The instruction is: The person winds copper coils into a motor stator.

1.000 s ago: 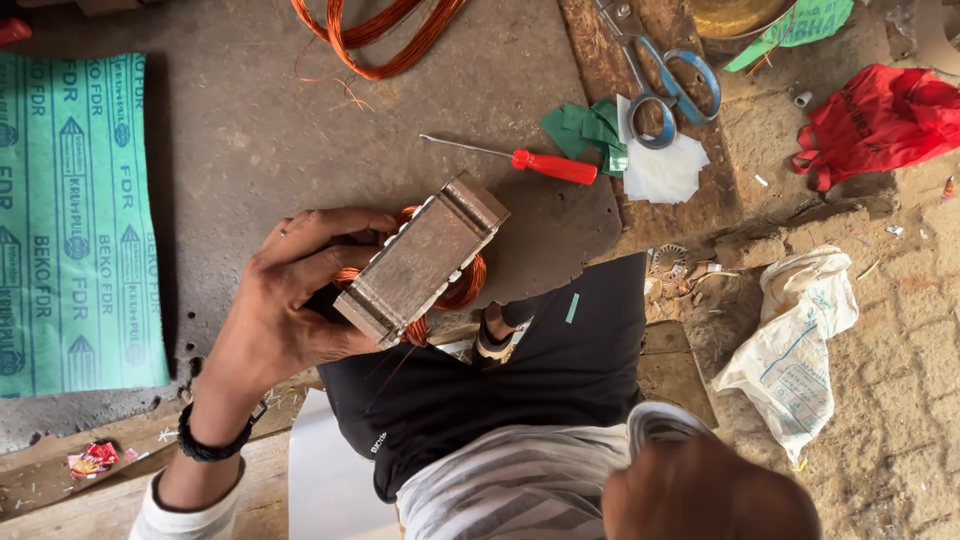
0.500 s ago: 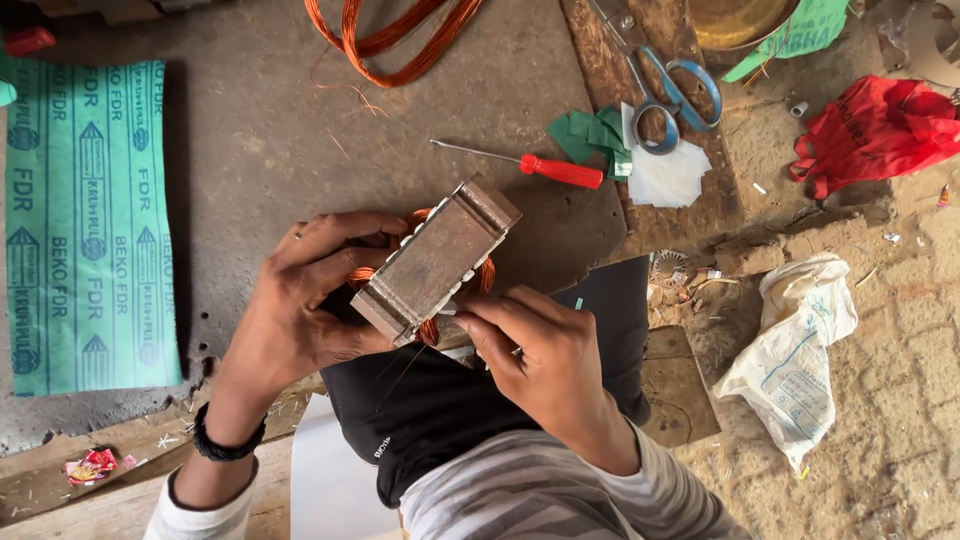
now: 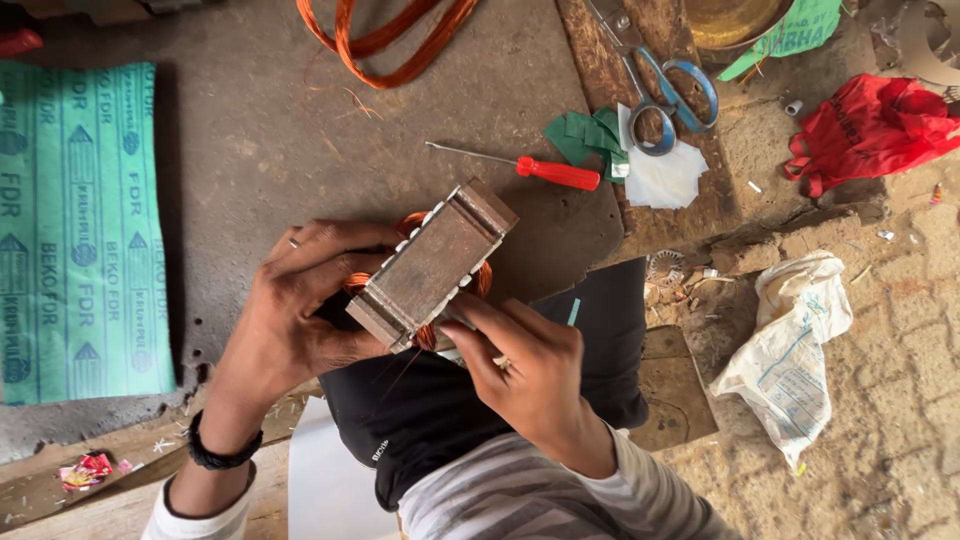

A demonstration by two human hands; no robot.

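My left hand [image 3: 295,310] grips a rusty rectangular metal core [image 3: 432,263] wound with copper wire coils [image 3: 412,222], held over my knee in black fabric [image 3: 480,400]. My right hand [image 3: 525,370] rests its fingers against the near side of the core, at the coil's lower edge. The core lies tilted, its long axis running from lower left to upper right.
A red-handled screwdriver [image 3: 540,170] lies on the dark slab beyond the core. Blue-handled scissors [image 3: 665,95], green and white paper pieces [image 3: 630,155], a loop of copper wire [image 3: 385,40], a green printed sheet [image 3: 75,230], a red bag [image 3: 870,125] and a white bag [image 3: 795,350] surround me.
My right hand came up from the lower right and settled on the core's near side. The left hand kept holding the core, which turned slightly.
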